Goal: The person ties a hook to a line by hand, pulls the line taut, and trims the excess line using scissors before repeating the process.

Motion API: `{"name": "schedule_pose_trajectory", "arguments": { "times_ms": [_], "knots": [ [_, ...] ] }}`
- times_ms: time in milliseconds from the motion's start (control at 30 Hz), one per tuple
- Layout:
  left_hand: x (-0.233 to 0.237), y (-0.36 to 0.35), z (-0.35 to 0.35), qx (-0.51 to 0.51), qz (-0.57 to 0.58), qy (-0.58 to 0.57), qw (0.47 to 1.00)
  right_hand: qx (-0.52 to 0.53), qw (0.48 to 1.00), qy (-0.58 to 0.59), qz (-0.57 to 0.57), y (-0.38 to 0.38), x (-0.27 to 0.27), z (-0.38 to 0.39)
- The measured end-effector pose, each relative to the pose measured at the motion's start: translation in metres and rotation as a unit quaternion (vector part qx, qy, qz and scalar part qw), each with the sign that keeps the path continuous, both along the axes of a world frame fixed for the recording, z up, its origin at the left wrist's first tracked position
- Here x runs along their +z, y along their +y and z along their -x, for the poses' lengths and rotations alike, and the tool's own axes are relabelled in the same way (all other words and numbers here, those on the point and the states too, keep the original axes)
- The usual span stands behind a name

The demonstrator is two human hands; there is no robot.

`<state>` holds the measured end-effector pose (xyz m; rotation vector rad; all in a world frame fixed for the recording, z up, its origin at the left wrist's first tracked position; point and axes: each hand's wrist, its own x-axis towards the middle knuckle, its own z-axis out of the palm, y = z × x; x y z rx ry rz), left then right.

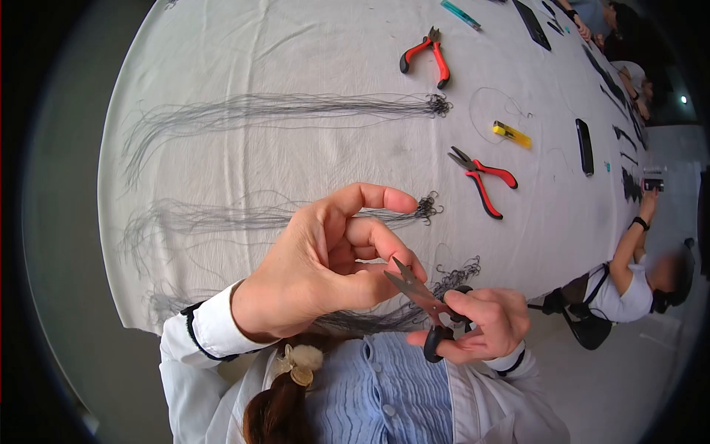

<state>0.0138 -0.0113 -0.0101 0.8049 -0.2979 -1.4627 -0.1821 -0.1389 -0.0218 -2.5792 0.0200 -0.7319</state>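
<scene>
A person is holding scissors [418, 290] over a white counter [222, 59], close to the chest.
The counter is carrying long bundles of dark thread [296, 107], lying from left to right. The left hand [318, 266] is pinching thumb to fingers, but I cannot tell if a thread is between them. The right hand [492, 322] is gripping the scissors through the handles; the almost closed blades are pointing up and left, tip just beside the left fingers.
</scene>
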Motion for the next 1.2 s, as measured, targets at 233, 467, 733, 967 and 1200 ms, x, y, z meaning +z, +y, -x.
{"name": "schedule_pose_trajectory", "arguments": {
  "times_ms": [233, 467, 733, 967, 1200],
  "knots": [
    [0.0072, -0.0064, -0.0051, -0.050, -0.081, 0.027, 0.995, 0.023, 0.999, -0.002, -0.028, -0.0030, 0.0003, 0.0000],
    [0.0006, -0.0055, -0.0074, -0.084, -0.052, 0.074, 0.992, 0.037, 0.999, -0.002, 0.034, -0.0067, 0.0007, 0.0019],
    [0.0003, -0.0061, -0.0071, -0.097, -0.055, 0.082, 0.990, 0.032, 0.999, -0.026, 0.024, -0.0055, -0.0015, 0.0015],
    [-0.0014, -0.0059, -0.0071, -0.102, -0.055, 0.092, 0.989, 0.020, 0.996, -0.018, 0.087, -0.0066, -0.0006, 0.0068],
    [-0.0003, -0.0053, -0.0069, -0.096, -0.049, 0.104, 0.989, 0.015, 0.994, -0.016, 0.110, -0.0066, 0.0000, 0.0067]
  ]
}}
